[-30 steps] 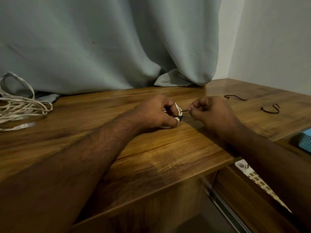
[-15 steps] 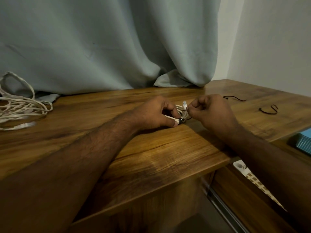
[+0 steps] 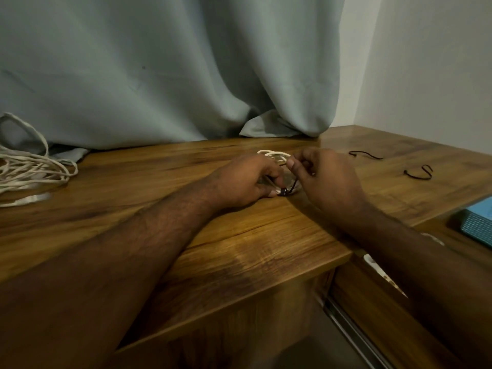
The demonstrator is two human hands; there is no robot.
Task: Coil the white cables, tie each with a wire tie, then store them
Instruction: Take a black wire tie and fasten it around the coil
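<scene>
Your left hand (image 3: 247, 181) grips the coiled white cable (image 3: 274, 155) mid-desk (image 3: 159, 182), toward its back edge — your right hand (image 3: 323, 177) pinches the dark wire tie (image 3: 288, 189) wrapped round it.

Two hands (image 3: 247, 179) (image 3: 327, 179), two white cables (image 3: 274, 155) (image 3: 29, 169), three dark wire ties (image 3: 288, 189) (image 3: 366, 155) (image 3: 418, 173).
</scene>
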